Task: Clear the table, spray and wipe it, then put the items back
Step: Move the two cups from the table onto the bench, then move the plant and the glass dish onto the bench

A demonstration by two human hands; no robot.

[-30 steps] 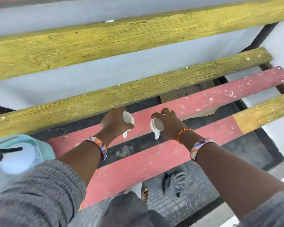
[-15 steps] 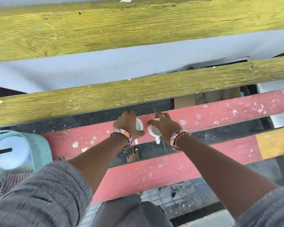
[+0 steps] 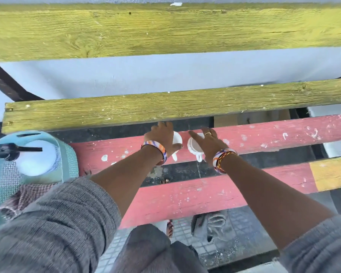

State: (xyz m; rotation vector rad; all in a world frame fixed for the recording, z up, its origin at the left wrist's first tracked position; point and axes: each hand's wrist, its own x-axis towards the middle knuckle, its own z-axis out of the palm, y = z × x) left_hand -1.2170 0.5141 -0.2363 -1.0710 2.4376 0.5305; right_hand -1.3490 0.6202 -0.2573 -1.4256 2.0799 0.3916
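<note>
Two small white cups stand side by side on the upper red plank [image 3: 264, 134] of the slatted table. My left hand [image 3: 159, 138] lies against the left cup [image 3: 177, 139] with its fingers stretched out toward the yellow plank [image 3: 106, 111]. My right hand [image 3: 209, 141] hovers flat over the right cup [image 3: 193, 147], fingers straight and spread, partly hiding it. Each cup's handle points toward me. Both wrists wear striped bangles.
At the left edge a teal basket [image 3: 67, 160] holds a white spray bottle [image 3: 35, 160] with a black trigger, and a checked cloth [image 3: 26, 196] lies against it. Wide gaps separate the planks. A grey rag [image 3: 215, 227] lies on the tiled floor below, beside my feet.
Both hands carried the cups forward and down onto the red plank. Their fingers, curled around the cups before, have now straightened and spread.
</note>
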